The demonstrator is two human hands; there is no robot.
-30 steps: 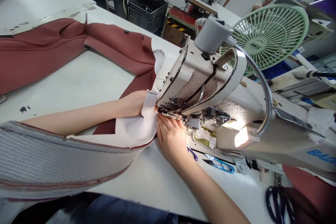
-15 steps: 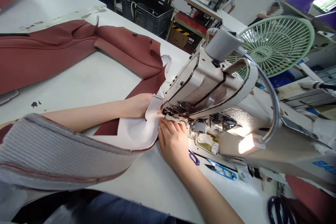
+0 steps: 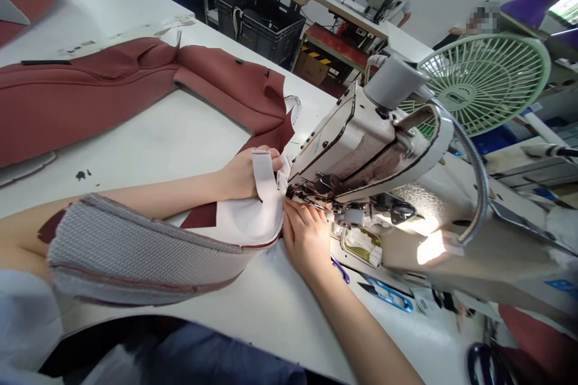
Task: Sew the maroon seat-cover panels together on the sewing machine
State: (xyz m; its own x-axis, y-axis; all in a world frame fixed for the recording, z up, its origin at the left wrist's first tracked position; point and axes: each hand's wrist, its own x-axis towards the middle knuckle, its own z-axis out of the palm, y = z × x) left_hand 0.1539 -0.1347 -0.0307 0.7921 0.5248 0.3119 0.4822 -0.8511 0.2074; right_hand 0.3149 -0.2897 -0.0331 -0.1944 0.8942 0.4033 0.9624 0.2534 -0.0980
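At the left, maroon fabric (image 3: 67, 96) is spread across the white table (image 3: 149, 132), and nearer the person a grey mesh-backed panel (image 3: 149, 252) is curved toward the sewing machine (image 3: 361, 138). White backing (image 3: 246, 216) is seen beside the needle area, its upright tab (image 3: 263, 171) set in front of the left hand (image 3: 244, 174). That hand's fingers are curled near the tab; whether it is gripped cannot be told. The right hand (image 3: 309, 237) is placed just beside the presser area, fingers together — any pinch is hidden. The hands are held near each other, but apart. Farther right, blue snips (image 3: 388, 293) are laid by the machine — beyond it, a green fan (image 3: 483, 84) is seen.
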